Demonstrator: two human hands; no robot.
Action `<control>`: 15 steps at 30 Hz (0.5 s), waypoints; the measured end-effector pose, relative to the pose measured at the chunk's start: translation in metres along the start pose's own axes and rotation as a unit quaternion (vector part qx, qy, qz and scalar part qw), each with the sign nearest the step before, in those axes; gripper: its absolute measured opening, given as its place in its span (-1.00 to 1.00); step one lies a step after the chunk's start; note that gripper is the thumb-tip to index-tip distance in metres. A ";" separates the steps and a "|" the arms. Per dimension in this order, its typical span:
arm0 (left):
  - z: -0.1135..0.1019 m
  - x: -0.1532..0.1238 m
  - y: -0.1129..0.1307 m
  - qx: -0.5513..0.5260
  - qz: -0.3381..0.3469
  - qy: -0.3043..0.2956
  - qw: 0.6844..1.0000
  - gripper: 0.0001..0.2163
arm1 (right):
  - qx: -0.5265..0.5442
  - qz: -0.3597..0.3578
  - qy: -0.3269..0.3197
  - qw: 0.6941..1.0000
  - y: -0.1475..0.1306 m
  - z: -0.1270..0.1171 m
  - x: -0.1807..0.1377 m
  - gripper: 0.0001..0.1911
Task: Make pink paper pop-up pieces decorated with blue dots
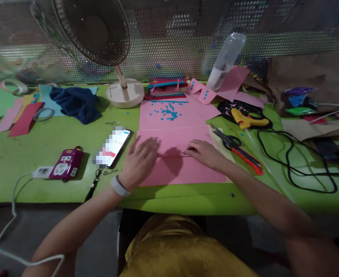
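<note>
Pink paper [183, 171] lies in front of me, with a straight edge or fold running across its middle. My left hand [142, 157] is over the paper's left side, fingers stretched out and slightly blurred; whether it presses down I cannot tell. On the right, my right hand [200, 152] has its fingers curled and pinched at the cross edge of the paper. Beyond both hands, small blue paper squares [171, 113] are scattered on another pink sheet [146, 119]. A pale yellow sheet [229, 154] shows from under the paper's right side.
Right of the paper lie black scissors [230, 140], an orange-handled cutter [249, 159], a yellow glue gun [249, 120] and a black cable [291, 169]. To the left are a phone [113, 148] and a purple power bank-like box [67, 163]. A fan [125, 94] and tilted bottle [225, 61] stand behind.
</note>
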State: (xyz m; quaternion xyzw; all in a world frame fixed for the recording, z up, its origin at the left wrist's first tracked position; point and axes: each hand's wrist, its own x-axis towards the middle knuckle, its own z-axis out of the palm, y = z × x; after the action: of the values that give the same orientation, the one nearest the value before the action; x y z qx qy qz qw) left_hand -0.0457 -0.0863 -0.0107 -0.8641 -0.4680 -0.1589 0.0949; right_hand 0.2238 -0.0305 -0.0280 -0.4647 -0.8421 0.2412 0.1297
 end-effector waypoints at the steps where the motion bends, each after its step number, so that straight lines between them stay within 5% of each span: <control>1: 0.004 -0.001 0.010 -0.015 0.041 -0.019 0.999 -0.57 | 0.003 0.002 0.001 1.000 -0.001 0.000 0.000 -0.79; 5: 0.025 -0.007 0.032 -0.052 0.051 -0.067 0.995 -0.17 | -0.002 0.014 0.004 1.000 -0.003 0.000 0.001 -0.83; 15: 0.036 -0.009 0.023 -0.072 0.047 -0.096 0.992 -0.18 | -0.016 0.019 -0.024 0.999 0.008 -0.011 -0.005 -0.82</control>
State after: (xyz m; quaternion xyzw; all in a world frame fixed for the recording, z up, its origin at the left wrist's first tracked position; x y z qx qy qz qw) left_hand -0.0241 -0.0946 -0.0476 -0.9011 -0.4209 -0.1042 -0.0058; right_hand 0.2366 -0.0277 -0.0224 -0.4772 -0.8395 0.2408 0.0974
